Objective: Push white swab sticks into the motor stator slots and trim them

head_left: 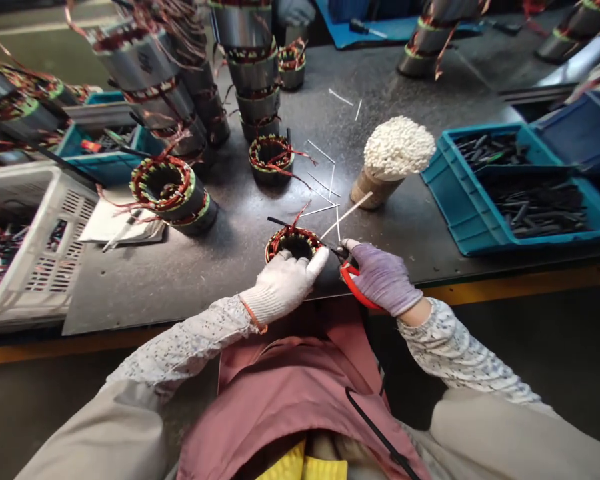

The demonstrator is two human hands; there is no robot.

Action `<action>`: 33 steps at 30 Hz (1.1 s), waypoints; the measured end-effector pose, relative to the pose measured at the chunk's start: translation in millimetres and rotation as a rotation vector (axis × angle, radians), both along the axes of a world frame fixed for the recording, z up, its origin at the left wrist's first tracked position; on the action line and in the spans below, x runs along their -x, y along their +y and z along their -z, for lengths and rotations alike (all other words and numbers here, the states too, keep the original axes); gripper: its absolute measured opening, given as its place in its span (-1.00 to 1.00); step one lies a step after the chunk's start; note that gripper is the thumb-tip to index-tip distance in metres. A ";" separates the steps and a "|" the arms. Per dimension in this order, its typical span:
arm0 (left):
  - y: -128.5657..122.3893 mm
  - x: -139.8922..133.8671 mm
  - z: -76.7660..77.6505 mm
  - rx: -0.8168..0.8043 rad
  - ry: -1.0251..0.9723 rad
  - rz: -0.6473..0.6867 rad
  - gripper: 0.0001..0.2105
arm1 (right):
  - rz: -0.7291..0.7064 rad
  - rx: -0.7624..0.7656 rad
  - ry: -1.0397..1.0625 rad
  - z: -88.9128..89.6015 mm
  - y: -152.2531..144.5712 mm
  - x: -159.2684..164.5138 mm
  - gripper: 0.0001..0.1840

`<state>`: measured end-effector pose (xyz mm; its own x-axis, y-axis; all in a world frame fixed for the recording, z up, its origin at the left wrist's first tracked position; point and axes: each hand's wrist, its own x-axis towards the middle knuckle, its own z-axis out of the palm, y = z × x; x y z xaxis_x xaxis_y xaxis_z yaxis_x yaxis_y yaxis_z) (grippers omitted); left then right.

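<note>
My left hand (287, 280), in a white knit glove, grips the near rim of a motor stator (293, 235) wound with copper wire, its fingers curled over into the bore. Reddish wire leads and a black sleeve rise from the stator's far side. In a purple glove, my right hand (385, 277) is closed around red-handled pliers (355, 283), whose dark jaws are beside the stator's right edge. A white stick (347, 215) slants up and right from that edge. Whether the jaws touch it, I cannot tell.
Thin white sticks (320, 209) lie beyond the stator. A round holder (373, 189) bristles with white-tipped sticks. Blue bins (445, 190) with black pieces stand right; a white crate (55, 233) is left. Several stator stacks (253, 73) stand behind, with a single stator (271, 160) nearer.
</note>
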<state>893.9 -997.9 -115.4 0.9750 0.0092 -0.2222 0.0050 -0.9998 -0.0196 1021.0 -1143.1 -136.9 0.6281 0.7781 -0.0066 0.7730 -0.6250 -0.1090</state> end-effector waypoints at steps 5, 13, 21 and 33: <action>11.1 2.0 14.3 -0.001 -0.105 0.091 -0.41 | -0.048 0.056 -0.066 -7.1 -5.0 -2.2 -0.45; 16.1 4.0 11.8 0.003 -0.116 0.140 -0.41 | -0.046 0.309 -0.089 -30.5 3.1 -3.0 -0.49; 48.9 19.2 -28.4 0.534 -0.253 -0.207 -0.31 | 0.047 -0.042 -0.095 6.1 -42.0 -8.8 -0.55; 186.1 58.4 -108.2 -0.293 -0.310 -0.616 -0.26 | 0.191 -0.082 0.004 21.3 -56.5 -20.0 -0.52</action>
<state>835.5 -811.9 -7.2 0.7918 0.5903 0.1569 0.6107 -0.7684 -0.1912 1041.0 -1199.5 -158.2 0.7646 0.6427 0.0486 0.6405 -0.7492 -0.1686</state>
